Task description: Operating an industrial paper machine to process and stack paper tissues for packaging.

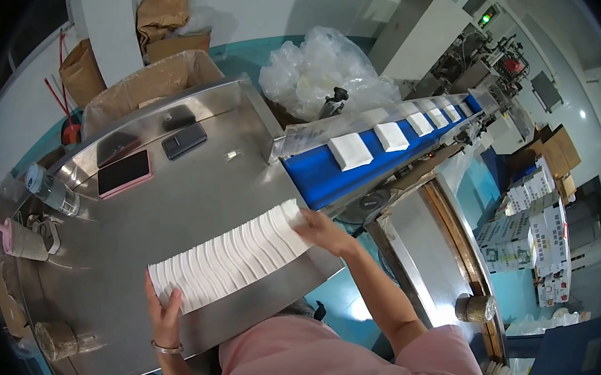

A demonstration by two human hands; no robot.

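A long row of white, soft-looking folded pads (228, 258), pressed side by side, lies slantwise over the near right part of the steel table (107, 271). My left hand (164, 313) holds its near left end, with thumb and fingers against the pads. At the far right end my right hand (321, 232) grips the last pads, slightly blurred. Just beyond that hand runs a blue conveyor belt (313, 179), which carries several separate white square pads, the nearest one (350, 152) close to the belt's end.
A pink-edged phone (125, 173), a dark phone (184, 141), a clear bottle (53, 191) and a pink-lidded cup (24, 240) stand or lie on the table's left. Tape rolls (56, 340) sit near left. Clear plastic bags (318, 71) pile behind the belt. A steel side table (432, 245) stands right.
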